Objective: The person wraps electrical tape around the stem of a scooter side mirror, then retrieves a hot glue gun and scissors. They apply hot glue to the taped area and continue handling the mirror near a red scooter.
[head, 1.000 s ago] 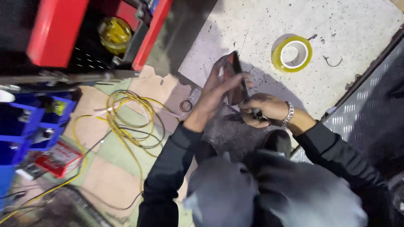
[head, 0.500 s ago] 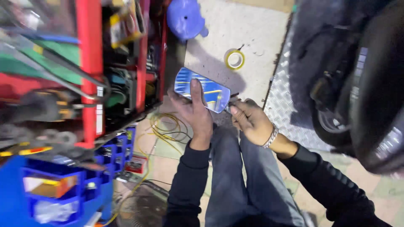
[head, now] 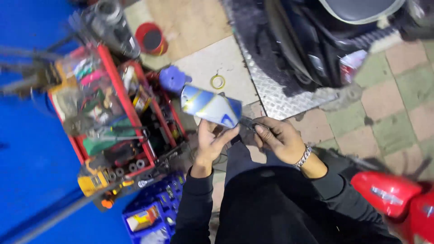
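Note:
My left hand (head: 211, 143) holds up a blue and white painted panel (head: 210, 106) with a yellow stripe, fingers under its lower edge. My right hand (head: 279, 138), with a metal bracelet on the wrist, grips a thin dark tool (head: 247, 122) whose tip touches the panel's right end. Both hands are raised in front of my dark-sleeved arms and body. The tool's kind is too blurred to tell.
A red tool cart (head: 118, 113) full of tools stands at the left, with a blue parts tray (head: 151, 214) below it. A yellow tape roll (head: 218, 82) lies on the floor beside a metal ramp (head: 275, 95). A dark scooter (head: 325, 40) is at the upper right and red bodywork (head: 393, 199) at the lower right.
The view has risen and swung, so the cart and floor look farther away. Both hands keep their hold on the panel and the tool, and the panel has tilted.

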